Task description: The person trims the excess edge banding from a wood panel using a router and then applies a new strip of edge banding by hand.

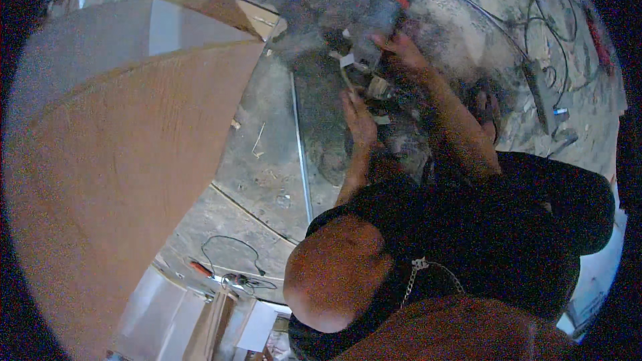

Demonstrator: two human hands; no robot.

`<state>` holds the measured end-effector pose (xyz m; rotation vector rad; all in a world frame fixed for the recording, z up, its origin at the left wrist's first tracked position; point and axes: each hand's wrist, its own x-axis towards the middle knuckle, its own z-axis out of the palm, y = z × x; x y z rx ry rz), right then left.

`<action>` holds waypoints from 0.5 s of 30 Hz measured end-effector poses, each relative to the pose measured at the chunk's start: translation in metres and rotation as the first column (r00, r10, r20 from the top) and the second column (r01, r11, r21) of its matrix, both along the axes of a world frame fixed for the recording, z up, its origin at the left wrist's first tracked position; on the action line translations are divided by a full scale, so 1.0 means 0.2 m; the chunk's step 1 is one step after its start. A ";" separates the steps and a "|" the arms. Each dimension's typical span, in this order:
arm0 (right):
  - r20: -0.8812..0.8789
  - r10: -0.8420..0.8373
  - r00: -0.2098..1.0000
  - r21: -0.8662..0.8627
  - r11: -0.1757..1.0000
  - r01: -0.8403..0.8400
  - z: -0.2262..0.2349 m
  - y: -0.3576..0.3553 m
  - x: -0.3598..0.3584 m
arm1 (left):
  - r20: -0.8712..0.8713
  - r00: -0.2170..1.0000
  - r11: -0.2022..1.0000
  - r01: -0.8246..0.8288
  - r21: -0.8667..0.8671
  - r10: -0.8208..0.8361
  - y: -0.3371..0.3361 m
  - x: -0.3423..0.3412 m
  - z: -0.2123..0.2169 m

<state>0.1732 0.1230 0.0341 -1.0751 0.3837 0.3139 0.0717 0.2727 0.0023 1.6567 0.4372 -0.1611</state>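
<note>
Neither of my hands shows in the head view. Below me a person in a black shirt (481,227) crouches over the dusty floor, head (334,274) bent down and a chain (428,271) hanging from the neck. One of that person's hands (403,50) rests on a grey trim router with a red cap (380,10). The other hand (359,119) is at small pale wood pieces (378,87) just beneath the router. A rounded brown shape (461,331) fills the lower edge; I cannot tell what it is.
A large brown plywood sheet (120,180) leans across the left half. A thin metal strip (302,154) lies on the floor beside it. A power strip (540,93) and looping cables (548,7) lie at the upper right. A red-handled tool (200,269) and a cord (234,247) lie at the lower left.
</note>
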 end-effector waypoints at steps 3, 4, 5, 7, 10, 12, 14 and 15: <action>0.022 -0.077 0.997 -0.064 0.995 0.078 -0.24 -0.21 -0.03 | -0.039 0.973 0.972 0.229 0.053 -0.227 -0.13 0.02 0.13; -0.005 -0.081 0.997 -0.107 0.991 0.080 -0.24 -0.16 -0.01 | -0.027 0.985 0.985 0.169 0.031 -0.168 -0.11 0.00 0.14; -0.032 -0.087 0.996 -0.150 0.985 0.081 -0.24 -0.12 0.01 | -0.017 0.994 0.994 0.110 0.009 -0.110 -0.12 -0.02 0.14; -0.190 -0.079 0.979 -0.202 0.979 0.039 -0.17 -0.04 0.06 | -0.011 0.999 0.999 0.041 0.006 -0.041 -0.06 -0.03 0.19; -0.240 -0.133 0.962 -0.206 0.975 0.084 -0.22 0.04 0.08 | 0.045 0.999 0.998 -0.006 0.070 0.003 -0.04 -0.03 0.29; 0.037 -0.046 0.998 -0.516 0.855 0.058 -0.56 -0.27 0.10 | 0.130 0.991 1.000 -0.030 0.006 0.029 -0.24 0.00 0.33; 0.191 0.052 0.980 -0.703 0.705 0.099 -0.72 -0.29 0.11 | 0.161 0.985 0.998 -0.060 -0.006 0.060 -0.27 0.04 0.33; 0.146 -0.009 0.989 -0.633 0.767 0.101 -0.68 -0.14 0.12 | 0.170 0.983 0.995 -0.084 0.049 0.074 -0.20 0.05 0.33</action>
